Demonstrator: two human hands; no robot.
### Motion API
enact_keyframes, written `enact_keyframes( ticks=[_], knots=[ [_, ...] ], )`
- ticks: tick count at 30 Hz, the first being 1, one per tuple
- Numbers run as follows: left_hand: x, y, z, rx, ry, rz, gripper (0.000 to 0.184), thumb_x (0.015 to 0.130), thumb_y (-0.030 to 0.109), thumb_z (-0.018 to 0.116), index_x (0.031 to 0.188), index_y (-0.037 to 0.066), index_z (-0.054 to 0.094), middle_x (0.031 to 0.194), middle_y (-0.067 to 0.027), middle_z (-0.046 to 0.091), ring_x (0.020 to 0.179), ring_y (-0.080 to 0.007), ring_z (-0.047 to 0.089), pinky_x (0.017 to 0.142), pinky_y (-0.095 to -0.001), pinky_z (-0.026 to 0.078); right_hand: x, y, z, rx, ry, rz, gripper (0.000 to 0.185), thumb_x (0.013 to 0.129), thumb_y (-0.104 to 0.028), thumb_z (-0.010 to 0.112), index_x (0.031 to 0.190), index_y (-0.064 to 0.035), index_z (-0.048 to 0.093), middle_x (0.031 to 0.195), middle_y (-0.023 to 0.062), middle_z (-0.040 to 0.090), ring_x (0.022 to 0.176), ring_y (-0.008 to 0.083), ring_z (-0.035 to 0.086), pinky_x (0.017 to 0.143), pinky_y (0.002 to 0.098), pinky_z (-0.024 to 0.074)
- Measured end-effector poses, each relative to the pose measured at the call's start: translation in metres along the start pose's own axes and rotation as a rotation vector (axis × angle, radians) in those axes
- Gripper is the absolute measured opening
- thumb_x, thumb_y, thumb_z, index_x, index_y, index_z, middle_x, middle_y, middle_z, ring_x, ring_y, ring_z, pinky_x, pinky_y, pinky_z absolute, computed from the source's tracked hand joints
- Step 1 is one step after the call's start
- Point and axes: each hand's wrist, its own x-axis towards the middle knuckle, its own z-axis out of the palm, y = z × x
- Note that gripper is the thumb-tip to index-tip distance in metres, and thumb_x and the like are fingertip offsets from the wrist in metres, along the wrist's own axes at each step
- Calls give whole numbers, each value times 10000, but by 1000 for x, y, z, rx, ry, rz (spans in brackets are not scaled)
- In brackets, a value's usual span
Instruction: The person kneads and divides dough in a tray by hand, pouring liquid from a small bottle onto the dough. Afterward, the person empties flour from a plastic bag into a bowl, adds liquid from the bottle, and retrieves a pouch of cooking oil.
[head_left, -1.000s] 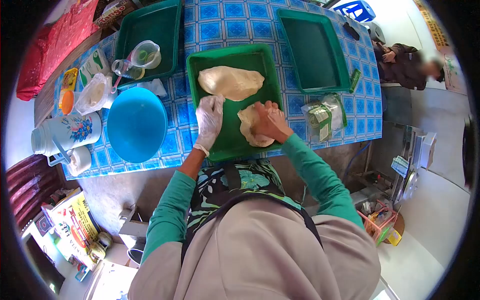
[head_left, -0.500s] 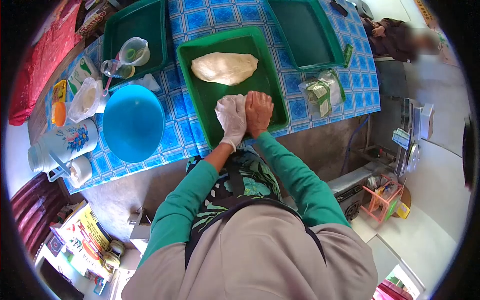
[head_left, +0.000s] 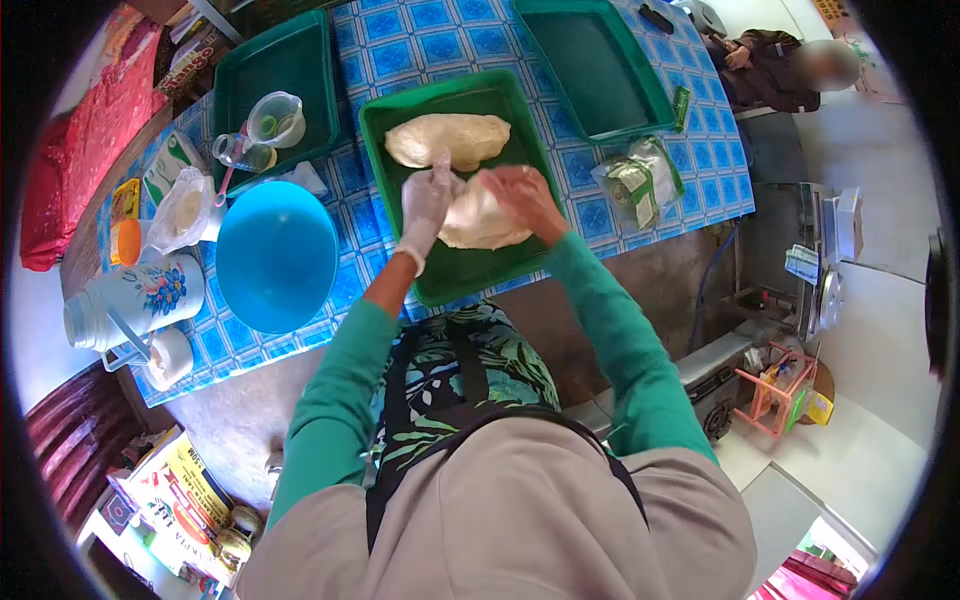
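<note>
Two pieces of pale dough are in a green tray [head_left: 380,215] before me. The far piece [head_left: 470,139] is long and lies untouched along the tray's back. My left hand [head_left: 430,208], in a clear glove, is closed at the left edge of the near piece [head_left: 485,222], pinching it. At that piece's upper right edge, my bare right hand [head_left: 522,197] has its fingers bent onto the dough; they are blurred by motion.
Left of the tray stand a blue bowl [head_left: 277,256], a flowered flask [head_left: 140,300] and a dark green tray [head_left: 225,120] holding cups. To the right are another dark green tray [head_left: 600,75] and a packet [head_left: 640,184]. A person [head_left: 765,70] sits beyond.
My hands were pressed side by side over the near dough; they have moved apart to its two sides, and more of the dough shows between them.
</note>
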Motion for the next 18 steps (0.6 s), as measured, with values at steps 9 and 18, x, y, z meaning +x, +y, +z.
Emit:
enact_keyframes(
  ticks=[9,18],
  knots=[
    [-64,-22,23,1005,181,336,79,807,237,560,805,173,605,889,-33,594,906,-235,547,820,-410,392,-38,-32,66,-528,337,-122,261,947,-306,516,832,-95,621,834,115,613,835,300,550,775,469,405],
    [0,-21,33,932,425,333,258,914,344,485,802,173,643,876,-71,635,894,-288,572,717,-458,380,27,-1,65,-456,265,-133,265,921,-277,504,804,-71,623,821,141,636,747,352,626,728,502,472]
  ],
)
